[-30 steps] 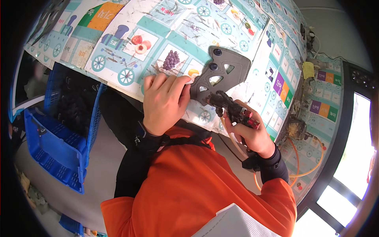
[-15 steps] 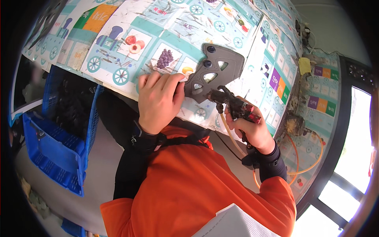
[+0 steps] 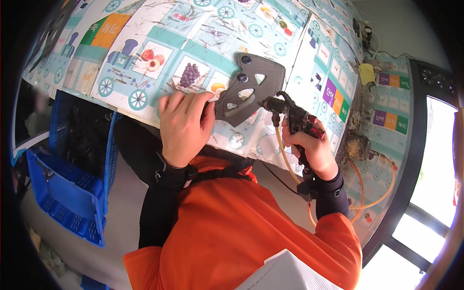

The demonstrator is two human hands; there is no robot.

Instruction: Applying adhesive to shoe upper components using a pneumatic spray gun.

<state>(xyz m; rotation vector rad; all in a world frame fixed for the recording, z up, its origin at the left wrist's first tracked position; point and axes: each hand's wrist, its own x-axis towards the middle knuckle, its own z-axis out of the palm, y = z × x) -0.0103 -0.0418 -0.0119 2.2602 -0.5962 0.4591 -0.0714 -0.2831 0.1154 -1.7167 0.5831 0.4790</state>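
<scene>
A dark grey curved plate (image 3: 271, 72) with several cut-outs and two dark round knobs lies on the table. My left hand (image 3: 183, 133) is at its near left end, with the plate's tip between my thumb and forefinger. The other fingers curl on the table covering. In my right hand (image 3: 314, 152) is a black spray gun (image 3: 290, 112) with red knobs. Its nozzle points left, close to the plate's right edge. A pale hose (image 3: 282, 150) hangs from the gun. My fingers wrap round its handle, partly hidden.
Stained printed sheets cover the table (image 3: 159, 36). Beside it on the left are blue plastic crates (image 3: 67, 193), one with dark items. Orange tubing (image 3: 360, 188) loops at the right near a grimy fitting (image 3: 357, 146). Beyond stands a dark-framed glass door (image 3: 411, 140).
The view has shifted a little. The spray gun has moved right and slightly away from me, so its nozzle is now beside the plate's right edge. My left hand and the plate stay together.
</scene>
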